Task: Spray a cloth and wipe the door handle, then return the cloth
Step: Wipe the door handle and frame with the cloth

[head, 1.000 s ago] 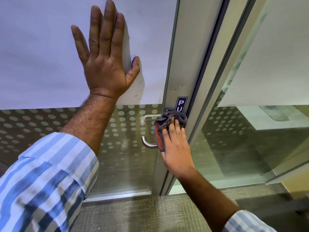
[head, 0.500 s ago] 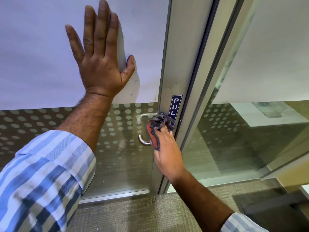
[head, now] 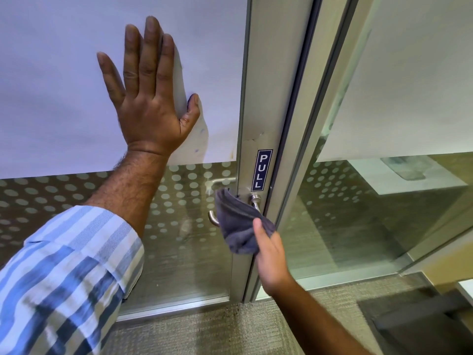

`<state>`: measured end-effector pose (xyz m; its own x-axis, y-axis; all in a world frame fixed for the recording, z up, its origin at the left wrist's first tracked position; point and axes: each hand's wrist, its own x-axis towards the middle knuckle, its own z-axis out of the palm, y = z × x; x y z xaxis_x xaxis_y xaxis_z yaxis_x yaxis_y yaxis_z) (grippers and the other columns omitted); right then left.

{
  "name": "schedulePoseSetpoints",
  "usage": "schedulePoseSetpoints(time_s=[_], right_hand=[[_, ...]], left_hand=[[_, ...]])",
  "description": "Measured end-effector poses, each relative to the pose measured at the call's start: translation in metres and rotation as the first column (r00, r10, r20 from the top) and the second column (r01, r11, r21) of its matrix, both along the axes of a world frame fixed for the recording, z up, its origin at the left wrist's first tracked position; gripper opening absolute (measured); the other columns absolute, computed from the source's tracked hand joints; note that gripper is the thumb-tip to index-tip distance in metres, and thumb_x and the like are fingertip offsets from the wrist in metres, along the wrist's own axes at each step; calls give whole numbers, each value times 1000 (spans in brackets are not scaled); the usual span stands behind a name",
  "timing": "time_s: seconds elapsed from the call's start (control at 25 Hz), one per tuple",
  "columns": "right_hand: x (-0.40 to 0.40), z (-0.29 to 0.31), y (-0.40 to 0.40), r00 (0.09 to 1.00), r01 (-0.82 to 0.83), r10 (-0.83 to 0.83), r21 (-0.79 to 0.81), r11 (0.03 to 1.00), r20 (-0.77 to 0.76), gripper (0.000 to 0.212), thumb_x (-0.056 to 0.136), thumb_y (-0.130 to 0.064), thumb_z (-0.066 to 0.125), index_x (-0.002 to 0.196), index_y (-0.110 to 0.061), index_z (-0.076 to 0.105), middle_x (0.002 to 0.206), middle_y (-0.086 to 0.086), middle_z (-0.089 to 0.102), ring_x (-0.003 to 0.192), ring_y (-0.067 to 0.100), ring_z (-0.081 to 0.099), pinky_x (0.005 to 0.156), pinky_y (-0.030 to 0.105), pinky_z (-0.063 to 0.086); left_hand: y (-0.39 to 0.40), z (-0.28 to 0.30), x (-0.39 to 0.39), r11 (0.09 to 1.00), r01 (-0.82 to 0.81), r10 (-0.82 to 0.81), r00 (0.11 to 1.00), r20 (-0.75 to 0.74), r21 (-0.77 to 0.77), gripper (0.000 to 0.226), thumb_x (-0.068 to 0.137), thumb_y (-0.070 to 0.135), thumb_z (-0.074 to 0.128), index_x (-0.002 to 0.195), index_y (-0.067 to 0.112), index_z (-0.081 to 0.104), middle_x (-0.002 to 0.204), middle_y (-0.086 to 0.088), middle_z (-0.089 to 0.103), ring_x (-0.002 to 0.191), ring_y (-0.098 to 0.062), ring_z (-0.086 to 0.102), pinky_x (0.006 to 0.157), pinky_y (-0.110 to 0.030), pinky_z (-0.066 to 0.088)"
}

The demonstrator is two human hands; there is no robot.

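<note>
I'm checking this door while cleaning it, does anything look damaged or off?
Yes: the finish on the door frame looks chipped or peeling just above the PULL sticker. Faint smudges mark the white panel beside the left hand. Nothing else stands out.

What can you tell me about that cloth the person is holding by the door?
The cloth is a soft, dark grey-blue rag that looks like microfibre, bunched into loose folds. The right hand pinches its lower end, thumb on top. Its upper end drapes against the metal door handle, just under the PULL sign, hiding part of the handle. Whether it is damp cannot be seen.
</note>
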<state>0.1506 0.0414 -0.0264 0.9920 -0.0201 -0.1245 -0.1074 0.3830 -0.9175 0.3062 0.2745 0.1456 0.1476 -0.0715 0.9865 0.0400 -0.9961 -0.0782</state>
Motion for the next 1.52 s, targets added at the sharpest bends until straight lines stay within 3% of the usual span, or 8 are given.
schedulePoseSetpoints(time_s=[0.16, 0.36, 0.6, 0.76, 0.88, 1.32, 1.44, 1.52], right_hand=[[-52, -29, -24, 957, 186, -124, 226, 956, -264, 46, 101, -36, 59, 137, -9, 67, 133, 17, 76, 129, 35, 70, 116, 57, 48], [-76, -45, -51, 954, 217, -184, 124, 968, -236, 39, 111, -26, 43, 132, -7, 70, 131, 21, 76, 134, 40, 64, 105, 48, 52], [-31, -19, -28, 853, 390, -190, -353, 850, 486, 41, 107, -24, 52, 145, -37, 61, 141, -13, 70, 132, 8, 64, 115, 37, 51], [49, -9, -26, 741, 547, 412, -832, 87, 530, 72, 93, -20, 64, 162, -23, 42, 176, -2, 28, 166, 22, 18, 135, 50, 10], [77, -17, -33, 752, 510, 551, -849, -138, 362, 74, 88, -24, 75, 158, -19, 48, 178, 2, 24, 166, 28, 18, 131, 62, 18], [64, -4, -41, 818, 395, 504, -907, -144, 276, 52, 104, -48, 37, 141, -22, 63, 140, 2, 73, 135, 18, 65, 134, 60, 8], [57, 15, -37, 890, 221, 395, -973, 59, 226, 39, 110, -49, 37, 125, -26, 65, 114, 2, 81, 116, 30, 72, 135, 53, 11], [43, 24, -35, 941, 67, 269, -894, 443, 204, 36, 108, -52, 42, 115, -28, 68, 98, 2, 81, 100, 33, 75, 127, 56, 31]], left_hand=[[0, 0, -3, 1000, 18, -18, 1000, -6, 0, 82, 102, 61, 49, 167, 15, 30, 170, -18, 38, 158, -40, 30, 128, -49, -15], [-1, 2, -6, 1000, 17, -18, 999, -40, -11, 82, 101, 60, 51, 166, 13, 34, 169, -19, 41, 157, -43, 34, 128, -64, 3], [-3, 4, -10, 1000, 9, -10, 996, -85, -17, 83, 98, 56, 58, 164, 12, 37, 168, -18, 43, 156, -42, 36, 122, -75, 21], [-3, 5, -11, 1000, 3, -3, 996, -92, -9, 83, 98, 57, 58, 165, 13, 36, 168, -17, 42, 156, -41, 36, 122, -74, 21], [-2, 3, -8, 1000, 3, -4, 996, -89, -10, 83, 98, 57, 57, 165, 13, 36, 168, -17, 42, 156, -41, 36, 122, -73, 22], [-2, 2, -6, 1000, 5, -6, 996, -86, -20, 82, 100, 60, 53, 166, 16, 33, 170, -14, 40, 157, -38, 34, 123, -72, 21], [-2, 3, -8, 1000, 15, -17, 995, -98, -21, 82, 100, 60, 53, 167, 16, 32, 171, -14, 39, 158, -38, 33, 124, -72, 20], [-2, 4, -9, 999, 30, -32, 994, -109, -21, 83, 100, 59, 52, 167, 17, 30, 172, -14, 37, 158, -38, 32, 124, -72, 19]])
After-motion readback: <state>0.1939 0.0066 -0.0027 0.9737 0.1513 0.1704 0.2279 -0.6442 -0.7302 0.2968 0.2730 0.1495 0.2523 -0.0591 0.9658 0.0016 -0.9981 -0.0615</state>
